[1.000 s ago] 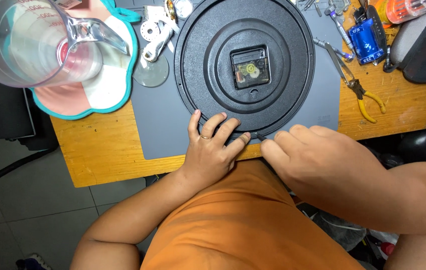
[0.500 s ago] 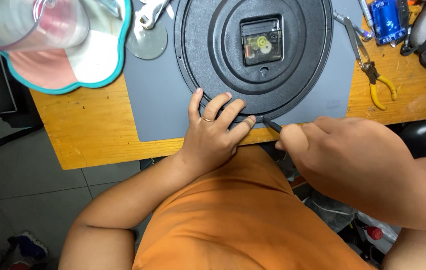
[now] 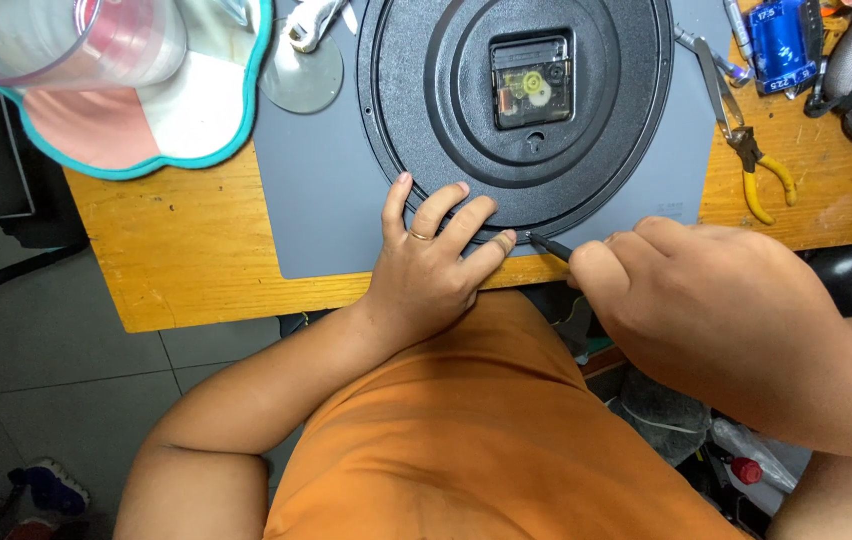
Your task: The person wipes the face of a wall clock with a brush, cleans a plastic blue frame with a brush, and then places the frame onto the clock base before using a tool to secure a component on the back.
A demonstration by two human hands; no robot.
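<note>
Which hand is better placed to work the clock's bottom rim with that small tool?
Probably the right hand: it already grips the small tool, tip at the clock rim. The left hand lies flat, steadying it.

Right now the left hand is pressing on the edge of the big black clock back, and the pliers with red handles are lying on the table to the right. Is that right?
Not quite. The left hand does press on the rim of the black clock back, and the pliers do lie on the table to the right, but their handles are yellow, not red. The head view shows it.
</note>
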